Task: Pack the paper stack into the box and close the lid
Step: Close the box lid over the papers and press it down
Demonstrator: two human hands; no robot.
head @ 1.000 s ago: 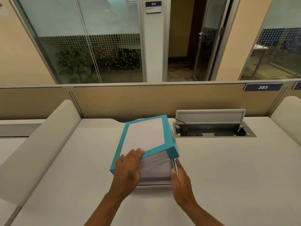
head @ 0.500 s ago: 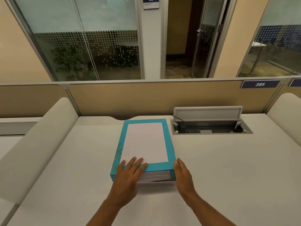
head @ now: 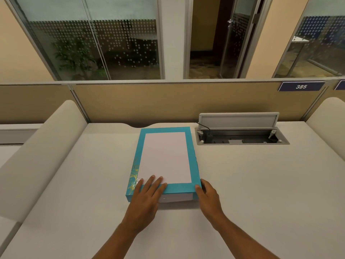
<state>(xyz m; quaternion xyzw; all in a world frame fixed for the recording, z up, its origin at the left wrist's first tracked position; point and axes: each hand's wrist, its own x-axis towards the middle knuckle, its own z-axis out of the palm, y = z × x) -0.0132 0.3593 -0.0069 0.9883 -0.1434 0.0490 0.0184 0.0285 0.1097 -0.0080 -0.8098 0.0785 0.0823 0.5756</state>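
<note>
With my left hand (head: 147, 195) flat and open on the teal lid (head: 166, 157) and my right hand (head: 208, 195) open against its near right corner, the box sits mid-desk (head: 261, 184), lid down, white still showing underneath.

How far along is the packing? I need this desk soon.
Nearly done. The teal lid lies flat over the box. At its near end a white strip shows under the lid edge, so it may not be fully seated. The left hand presses on top; the right hand is at the near right corner. Left: a final press.
</note>
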